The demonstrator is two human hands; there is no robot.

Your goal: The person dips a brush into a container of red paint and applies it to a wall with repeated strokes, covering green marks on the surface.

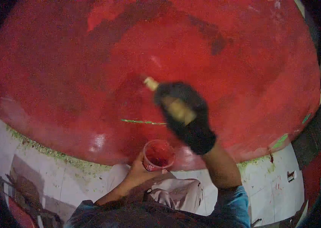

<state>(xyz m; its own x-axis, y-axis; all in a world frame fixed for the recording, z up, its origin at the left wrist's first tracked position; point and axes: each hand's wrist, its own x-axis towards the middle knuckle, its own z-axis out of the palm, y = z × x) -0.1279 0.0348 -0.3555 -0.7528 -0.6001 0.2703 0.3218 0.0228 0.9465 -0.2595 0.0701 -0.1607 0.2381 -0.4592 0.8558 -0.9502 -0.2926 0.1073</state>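
Note:
My left hand (141,171), bare, is wrapped round a clear plastic cup (145,160) of red paint (159,152). The cup is upright, near my lap at the surface's near edge. A black glove covers my right hand (190,117), blurred by motion. It is closed on what looks like a paintbrush (151,83), whose pale tip end points up and left over the big rounded red surface (156,49); its far end blends into the red. More pale yellow shows among the gloved fingers.
Darker red patches (111,28) mark the surface, and a thin green streak (141,121) runs left of my right hand. White tiled floor (69,180) with green and red specks borders its near edge. A dark chair-like object (25,190) stands at lower left.

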